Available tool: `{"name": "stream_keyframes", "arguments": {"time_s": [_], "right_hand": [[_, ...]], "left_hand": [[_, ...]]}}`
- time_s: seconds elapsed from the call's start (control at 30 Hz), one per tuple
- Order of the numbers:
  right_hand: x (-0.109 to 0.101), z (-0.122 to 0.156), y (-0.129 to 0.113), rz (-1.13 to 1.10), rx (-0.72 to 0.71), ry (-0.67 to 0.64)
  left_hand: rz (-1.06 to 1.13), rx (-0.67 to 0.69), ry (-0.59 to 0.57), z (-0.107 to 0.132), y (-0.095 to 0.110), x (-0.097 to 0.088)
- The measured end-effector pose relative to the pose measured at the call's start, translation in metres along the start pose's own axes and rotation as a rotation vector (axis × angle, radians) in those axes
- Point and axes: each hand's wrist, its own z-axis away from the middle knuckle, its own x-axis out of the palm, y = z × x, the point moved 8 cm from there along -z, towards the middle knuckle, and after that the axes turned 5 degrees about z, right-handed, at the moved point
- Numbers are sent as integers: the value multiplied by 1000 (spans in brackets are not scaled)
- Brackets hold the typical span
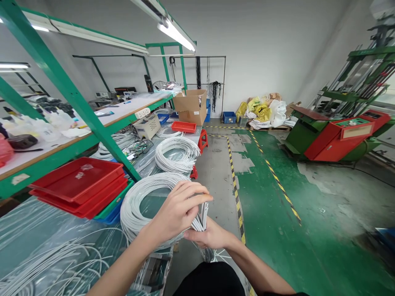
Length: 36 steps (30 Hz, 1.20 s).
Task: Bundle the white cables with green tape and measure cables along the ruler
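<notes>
A green and grey floor [277, 197] is stretching away on the right, with yellow-and-black striped tape [236, 191] running across it. A big red and green machine [333, 142] is standing on its far side. On the left, a long table [18, 218] is lying under clear plastic, and a green-framed shelf [123, 111] is running above it. By the back wall, bags [262, 109] are sitting in a yellow and white heap. A cardboard box [189, 105] is standing at the table's far end, with a shallow red tray [184, 126] resting in front of it. Stacked red trays [77, 185] are sitting on top of green and blue ones. Just beside them a large coil of white wire [131, 205] is lying on the table, and a smaller coil [162, 158] is lying beyond it. Loose wires [61, 263] are spreading over the near corner.

The right hand [208, 237] is gripping a bundle of wires [199, 222] in front of the body, just off the table's edge, its cut ends pointing upward. The left hand [182, 205] is curving its fingers over those ends; whether it is pinching any wire cannot be told.
</notes>
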Motion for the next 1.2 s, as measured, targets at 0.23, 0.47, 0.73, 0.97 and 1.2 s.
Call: {"name": "stream_keyframes", "arguments": {"time_s": [0.23,0.47,0.73,0.97,1.2], "right_hand": [[0,1,-3,56,8,4],[0,1,-8,48,-29,12],[0,2,-1,36,2,9],[-1,3,3,-1,14,6],[-25,2,17,-138,97,140]], "left_hand": [[-2,21,-35,1,3,-1],[7,1,-49,2,1,2],[-14,33,-60,2,5,0],[-57,36,-58,3,5,5],[228,-281,142,20,-38,0]]}}
